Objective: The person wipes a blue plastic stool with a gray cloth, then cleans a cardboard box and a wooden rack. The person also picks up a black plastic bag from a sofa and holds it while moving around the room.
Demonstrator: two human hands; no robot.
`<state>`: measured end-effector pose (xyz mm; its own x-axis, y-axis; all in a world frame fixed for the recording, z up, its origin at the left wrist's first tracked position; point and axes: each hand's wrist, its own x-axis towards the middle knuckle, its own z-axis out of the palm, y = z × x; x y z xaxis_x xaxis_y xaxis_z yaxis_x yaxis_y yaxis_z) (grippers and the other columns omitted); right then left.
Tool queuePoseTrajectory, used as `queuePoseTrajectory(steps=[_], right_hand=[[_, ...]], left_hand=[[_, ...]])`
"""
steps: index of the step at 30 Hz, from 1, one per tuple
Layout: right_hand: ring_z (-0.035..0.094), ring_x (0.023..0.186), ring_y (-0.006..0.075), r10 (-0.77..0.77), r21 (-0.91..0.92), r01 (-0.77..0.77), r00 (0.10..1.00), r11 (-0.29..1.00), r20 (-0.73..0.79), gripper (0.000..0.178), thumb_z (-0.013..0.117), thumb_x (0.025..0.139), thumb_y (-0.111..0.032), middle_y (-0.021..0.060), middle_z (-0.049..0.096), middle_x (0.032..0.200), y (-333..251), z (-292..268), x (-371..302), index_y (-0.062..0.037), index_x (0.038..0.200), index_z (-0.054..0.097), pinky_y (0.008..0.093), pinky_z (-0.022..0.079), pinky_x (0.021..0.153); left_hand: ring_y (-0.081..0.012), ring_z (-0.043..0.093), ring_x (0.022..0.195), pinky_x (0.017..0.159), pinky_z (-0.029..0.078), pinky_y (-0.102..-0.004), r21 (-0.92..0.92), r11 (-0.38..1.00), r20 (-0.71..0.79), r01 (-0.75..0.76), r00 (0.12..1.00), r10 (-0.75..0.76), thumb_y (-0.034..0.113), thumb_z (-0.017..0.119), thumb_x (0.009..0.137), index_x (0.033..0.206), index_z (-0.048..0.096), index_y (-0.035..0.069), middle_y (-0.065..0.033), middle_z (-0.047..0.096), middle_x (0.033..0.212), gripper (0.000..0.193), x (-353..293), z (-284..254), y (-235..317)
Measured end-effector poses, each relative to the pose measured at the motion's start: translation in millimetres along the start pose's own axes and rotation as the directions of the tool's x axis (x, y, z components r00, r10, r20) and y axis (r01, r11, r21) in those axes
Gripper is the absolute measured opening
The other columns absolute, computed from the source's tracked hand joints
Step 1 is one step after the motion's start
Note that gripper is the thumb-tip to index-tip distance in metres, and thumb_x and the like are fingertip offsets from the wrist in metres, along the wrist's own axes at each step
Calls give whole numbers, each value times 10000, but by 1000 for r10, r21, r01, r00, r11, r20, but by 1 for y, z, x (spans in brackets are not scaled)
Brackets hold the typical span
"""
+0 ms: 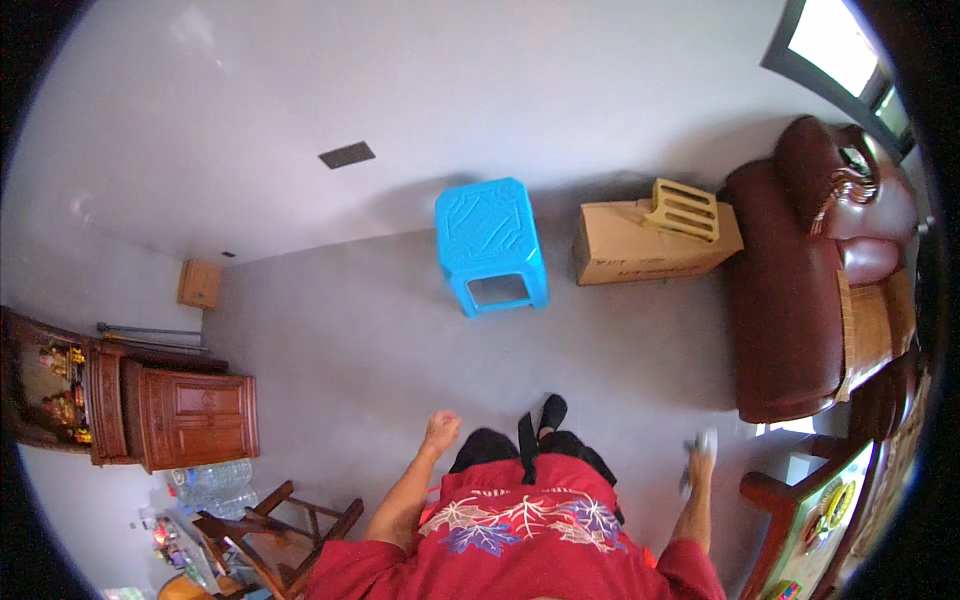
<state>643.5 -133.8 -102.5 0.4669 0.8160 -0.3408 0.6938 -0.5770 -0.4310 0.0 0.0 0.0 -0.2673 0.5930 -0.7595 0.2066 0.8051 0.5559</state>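
My left hand [442,431] hangs ahead of my left side, its fingers curled in with nothing visible in them. Out to the right, my right hand [703,458] is closed around a pale grey-white thing [707,440] that looks soft like a cloth; blur hides its exact kind. Neither hand touches the furniture. A blue plastic stool [488,235] stands upright on the floor ahead, near the wall. To its right is a long cardboard box [640,262], with a tan slotted plastic piece [685,210] resting on top.
A brown leather sofa [790,300] lines the right side, with a wooden-framed table [815,520] nearer me. On the left are a carved wooden cabinet [200,415], several clear plastic bottles [215,485] and a wooden chair [285,535]. A small box [200,284] sits by the far left wall.
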Motion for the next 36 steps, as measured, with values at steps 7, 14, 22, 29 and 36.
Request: queuePoseTrajectory(steps=[7, 14, 22, 29, 36], right_hand=[[546, 953, 377, -195, 321, 216, 976, 922, -99, 366, 559, 834, -226, 234, 564, 1025, -419, -60, 143, 2, 1120, 533, 418, 423, 814], [513, 968, 390, 28, 353, -41, 999, 935, 43, 373, 600, 797, -267, 243, 505, 1016, -493, 47, 156, 0, 1052, 549, 449, 417, 836], [477, 996, 417, -96, 138, 151, 935, 979, -342, 478, 633, 796, -259, 249, 455, 1090, -607, 140, 209, -1, 1172, 491, 477, 419, 831], [426, 1138, 354, -474, -198, 443, 868, 874, -149, 677, 683, 709, -373, 201, 409, 1274, -673, 260, 220, -110, 1292, 458, 474, 372, 795], [324, 1299, 243, -616, -402, 530, 779, 747, -117, 507, 610, 785, -367, 88, 342, 1417, -678, 263, 266, -217, 1261, 523, 461, 332, 819]], left_hand=[[-146, 608, 686, 500, 462, -300, 51, 985, 63, 165, 984, -168, 310, 657, 775, 1101, 554, 81, -74, 626, 924, 412, 55, -68, 3], [-242, 587, 869, 763, 477, -367, 257, 966, -42, 34, 999, -24, 302, 679, 722, 1121, 533, 7, -128, 606, 941, 517, 185, -138, 38], [-322, 446, 1120, 943, 377, -417, 184, 975, -148, -128, 976, 156, 348, 719, 689, 1326, 320, 13, -230, 405, 1246, 823, 297, -101, 197], [-392, 355, 1231, 986, 332, -462, 130, 974, -238, -184, 948, 211, 531, 505, 842, 1353, 269, -1, -260, 313, 1352, 775, 370, 19, 263], [-410, 537, 1019, 832, 422, -501, 392, 916, -403, -87, 879, 256, 593, 329, 891, 1275, 378, 20, -216, 531, 1169, 691, 384, 37, 270]])
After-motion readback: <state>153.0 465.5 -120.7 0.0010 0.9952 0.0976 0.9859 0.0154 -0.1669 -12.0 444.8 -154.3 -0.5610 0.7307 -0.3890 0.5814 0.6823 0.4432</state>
